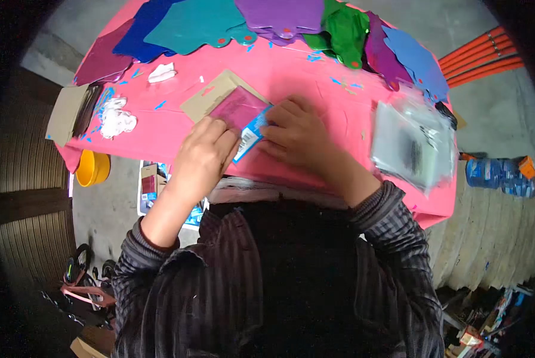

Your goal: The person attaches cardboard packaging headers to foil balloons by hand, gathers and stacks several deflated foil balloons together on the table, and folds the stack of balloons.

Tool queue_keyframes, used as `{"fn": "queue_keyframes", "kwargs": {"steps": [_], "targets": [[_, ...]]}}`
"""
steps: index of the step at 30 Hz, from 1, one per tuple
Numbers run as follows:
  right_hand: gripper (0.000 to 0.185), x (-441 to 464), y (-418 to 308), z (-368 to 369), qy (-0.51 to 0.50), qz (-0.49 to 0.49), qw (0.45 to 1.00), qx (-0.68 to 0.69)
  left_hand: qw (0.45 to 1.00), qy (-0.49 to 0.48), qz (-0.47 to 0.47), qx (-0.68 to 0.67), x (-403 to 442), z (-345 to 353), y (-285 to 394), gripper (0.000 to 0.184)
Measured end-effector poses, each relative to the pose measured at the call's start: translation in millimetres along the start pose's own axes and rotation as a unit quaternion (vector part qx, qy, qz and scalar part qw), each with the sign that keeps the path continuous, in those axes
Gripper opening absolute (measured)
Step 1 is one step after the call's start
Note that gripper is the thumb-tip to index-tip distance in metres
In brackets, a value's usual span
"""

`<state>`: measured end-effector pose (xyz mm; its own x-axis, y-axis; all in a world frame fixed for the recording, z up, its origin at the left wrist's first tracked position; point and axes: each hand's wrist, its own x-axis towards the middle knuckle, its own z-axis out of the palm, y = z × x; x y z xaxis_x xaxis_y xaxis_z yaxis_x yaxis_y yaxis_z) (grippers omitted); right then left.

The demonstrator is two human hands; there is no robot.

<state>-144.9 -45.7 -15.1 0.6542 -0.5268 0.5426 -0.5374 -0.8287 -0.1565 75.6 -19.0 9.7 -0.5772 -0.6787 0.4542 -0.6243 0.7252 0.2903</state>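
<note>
On the pink-covered table lies a cardboard hang card [224, 83] with a hang slot, tilted toward the upper left. A dark pink, folded-looking item [239, 107] is on it, and a blue-and-white label [250, 139] with a barcode crosses its near end. My left hand [203, 150] presses curled fingers on the card's lower left edge beside the label. Fingers bent and closed, my right hand [294, 131] grips the label end from the right; it is slightly blurred, and its fingertips are partly hidden.
Coloured glossy sheets [202, 24] line the far edge. Clear plastic bags [407, 143] are stacked at right. Brown cards [69, 113] stand at left near a crumpled white bundle [118, 119] and blue scraps. A yellow bucket [92, 167] and a box of packaged cards [151, 185] sit below.
</note>
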Motion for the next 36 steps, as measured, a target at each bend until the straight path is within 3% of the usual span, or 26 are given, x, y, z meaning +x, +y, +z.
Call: {"fn": "queue_keyframes", "kwargs": {"steps": [3, 7, 11, 20, 23, 26, 36], "targets": [[0.021, -0.1, -2.2, 0.7, -0.002, -0.008, 1.000, -0.008, 0.997, -0.032, -0.041, 0.065, 1.9, -2.6, 9.8, 0.019], [0.023, 1.2, -1.4, 2.8, 0.003, -0.018, 1.000, -0.009, 0.997, 0.007, -0.025, 0.078, 7.2, 2.4, 11.9, 0.020], [0.027, -0.7, -1.8, 5.8, -0.005, -0.022, 1.000, 0.004, 0.995, -0.019, -0.027, 0.097, 11.8, 2.7, 16.3, 0.023], [0.036, 3.0, -7.3, 6.6, -0.045, 0.000, 0.999, 0.010, 0.998, -0.020, -0.016, 0.063, 11.6, 1.9, 9.2, 0.025], [0.037, 2.7, -7.5, 4.8, -0.038, 0.008, 0.999, 0.018, 0.992, 0.033, -0.113, 0.048, 16.2, 5.5, 15.4, 0.020], [0.038, 3.1, -8.1, 4.4, -0.030, 0.015, 0.999, 0.030, 0.988, 0.019, -0.143, 0.048, 17.3, 11.5, 14.4, 0.019], [0.020, 1.3, -0.5, 1.8, 0.004, 0.009, 0.999, 0.048, 0.986, -0.034, -0.104, 0.125, 7.1, 0.6, 23.3, 0.010]]}}
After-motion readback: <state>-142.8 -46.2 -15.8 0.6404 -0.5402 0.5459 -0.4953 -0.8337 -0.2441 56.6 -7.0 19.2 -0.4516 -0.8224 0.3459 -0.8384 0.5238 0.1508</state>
